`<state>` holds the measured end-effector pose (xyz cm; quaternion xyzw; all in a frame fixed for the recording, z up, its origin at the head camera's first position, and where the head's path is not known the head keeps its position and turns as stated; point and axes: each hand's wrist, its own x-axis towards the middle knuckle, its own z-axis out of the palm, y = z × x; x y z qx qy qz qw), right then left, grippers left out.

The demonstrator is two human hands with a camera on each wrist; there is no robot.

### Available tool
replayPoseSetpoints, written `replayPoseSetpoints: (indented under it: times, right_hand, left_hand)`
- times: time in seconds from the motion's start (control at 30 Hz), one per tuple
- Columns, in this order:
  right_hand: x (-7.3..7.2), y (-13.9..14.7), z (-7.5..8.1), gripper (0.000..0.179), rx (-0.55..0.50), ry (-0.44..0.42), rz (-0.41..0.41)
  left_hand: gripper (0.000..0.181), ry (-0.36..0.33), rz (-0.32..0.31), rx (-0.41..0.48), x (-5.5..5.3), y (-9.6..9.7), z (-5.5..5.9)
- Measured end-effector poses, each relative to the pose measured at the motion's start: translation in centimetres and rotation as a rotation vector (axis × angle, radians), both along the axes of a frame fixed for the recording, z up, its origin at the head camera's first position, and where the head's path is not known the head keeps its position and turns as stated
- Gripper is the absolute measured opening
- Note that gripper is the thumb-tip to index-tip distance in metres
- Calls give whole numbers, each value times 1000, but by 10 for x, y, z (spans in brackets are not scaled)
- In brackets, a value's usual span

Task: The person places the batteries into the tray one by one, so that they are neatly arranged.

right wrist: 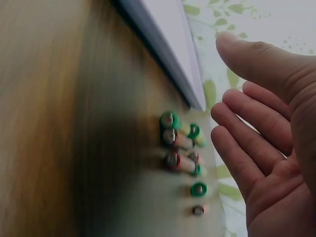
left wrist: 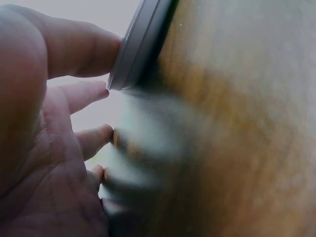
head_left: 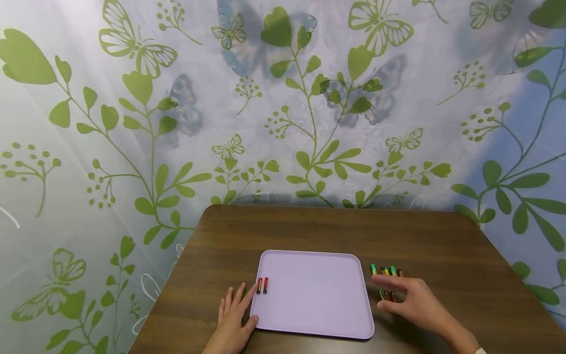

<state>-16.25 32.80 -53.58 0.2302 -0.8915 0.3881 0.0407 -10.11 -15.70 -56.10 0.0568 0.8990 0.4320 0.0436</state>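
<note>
A lilac tray [head_left: 314,295] lies on the brown table, with two red batteries [head_left: 266,285] side by side near its left rim. My left hand [head_left: 234,319] rests at the tray's left edge, fingers spread; in the left wrist view, the thumb touches the tray rim [left wrist: 133,54]. To the right of the tray, several green, red and dark batteries [head_left: 392,271] lie in loose rows, partly hidden behind my right hand [head_left: 417,300]. That hand hovers over them with thumb and fingers apart. From the right wrist view, the palm [right wrist: 276,197] holds nothing and the batteries [right wrist: 173,160] show their ends.
The wooden table [head_left: 336,226] has rounded far corners. Behind it hangs a pale curtain [head_left: 274,147] printed with green leaves and butterflies, reaching down along the left side too.
</note>
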Motion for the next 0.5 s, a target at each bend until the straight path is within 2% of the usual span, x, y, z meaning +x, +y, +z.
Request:
replayPoseSetpoints:
  times: [0.23, 0.5]
  right_hand:
    - [-3, 10, 1, 54, 84, -37, -95]
    - [-8, 10, -4, 58, 199, -70, -132]
  left_hand:
    - [74, -5, -21, -20, -17, -9, 3]
    - [74, -8, -40, -32, -36, -21, 1]
